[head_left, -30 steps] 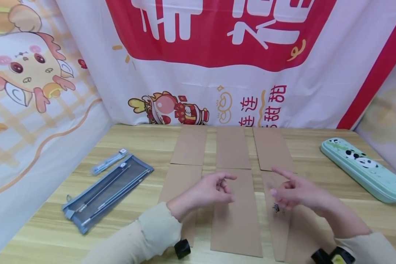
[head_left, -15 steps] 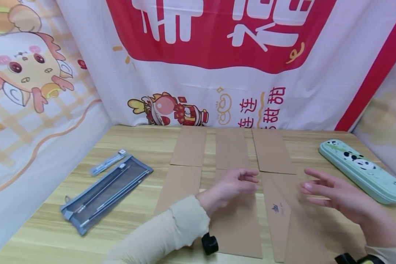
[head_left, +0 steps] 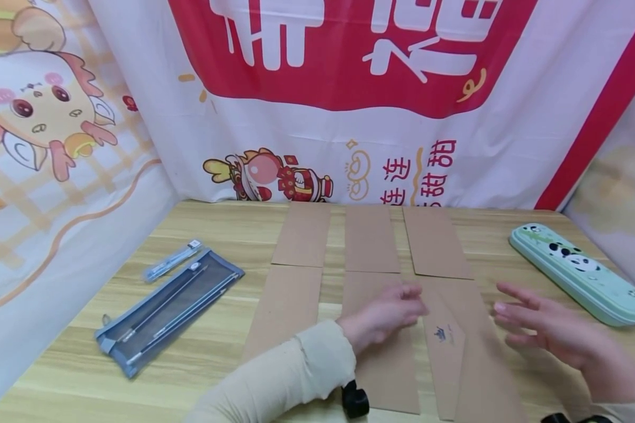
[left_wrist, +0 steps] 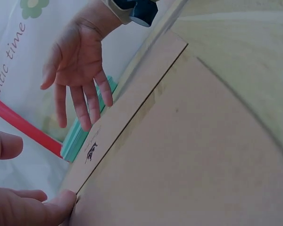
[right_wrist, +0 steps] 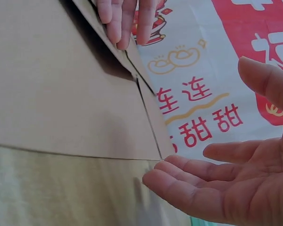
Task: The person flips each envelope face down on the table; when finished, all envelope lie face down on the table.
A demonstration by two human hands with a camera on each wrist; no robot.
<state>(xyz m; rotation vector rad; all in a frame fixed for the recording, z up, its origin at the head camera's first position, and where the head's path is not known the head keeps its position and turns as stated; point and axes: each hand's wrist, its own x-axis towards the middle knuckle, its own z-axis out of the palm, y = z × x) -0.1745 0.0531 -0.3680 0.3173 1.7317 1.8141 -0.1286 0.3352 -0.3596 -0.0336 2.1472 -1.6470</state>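
A brown kraft envelope [head_left: 478, 358] lies at the front right, its pointed flap printed with a small dark crown. My left hand [head_left: 386, 314] is at this envelope's left edge, partly over the middle front envelope [head_left: 386, 382]; its fingers are loosely bent and hold nothing. In the left wrist view its fingertips [left_wrist: 66, 202] are right at the edge of the crown-printed envelope. On the other side, my right hand [head_left: 555, 329] is beside the envelope's right edge, palm facing inward, fingers spread and relaxed. Nothing is in its grasp.
Behind are three more brown envelopes, one being the back right envelope [head_left: 438, 242]; another lies front left [head_left: 286, 305]. A blue mesh pencil pouch [head_left: 171, 311] and a slim packet [head_left: 173, 260] lie left. A green panda pencil case [head_left: 582, 273] lies right. A printed cloth [head_left: 275, 129] hangs behind.
My left hand has moved right, from the middle front envelope to the left edge of the right one. My right hand has moved off that envelope to its right side, fingers spreading.
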